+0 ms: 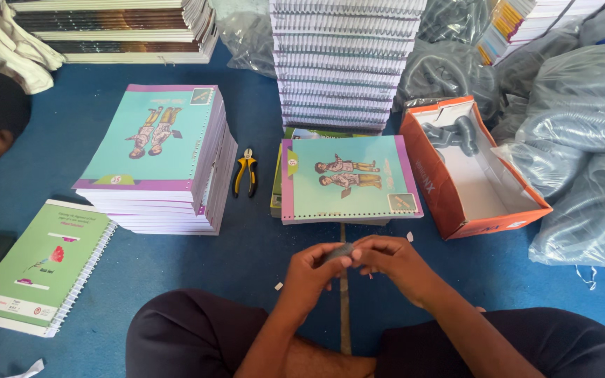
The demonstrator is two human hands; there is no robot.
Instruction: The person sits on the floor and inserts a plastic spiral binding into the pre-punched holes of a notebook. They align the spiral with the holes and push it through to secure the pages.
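My left hand (313, 269) and my right hand (386, 257) meet in front of me, both pinching a small grey coil-like piece (339, 250) between the fingertips. Below them a thin dark rod (344, 308) lies on the blue floor, running toward my crossed legs. Just beyond my hands lies a teal booklet with a purple border (348, 178), on top of a few others. Most of the grey piece is hidden by my fingers.
A tall stack of teal booklets (159, 157) stands at left, yellow-handled pliers (245, 171) beside it. A green spiral-bound book (36, 266) lies at far left. An orange cardboard box (470, 171) with grey coils sits at right, bags of plastic spirals (582, 140) behind it, spiral-bound stack (344, 63) ahead.
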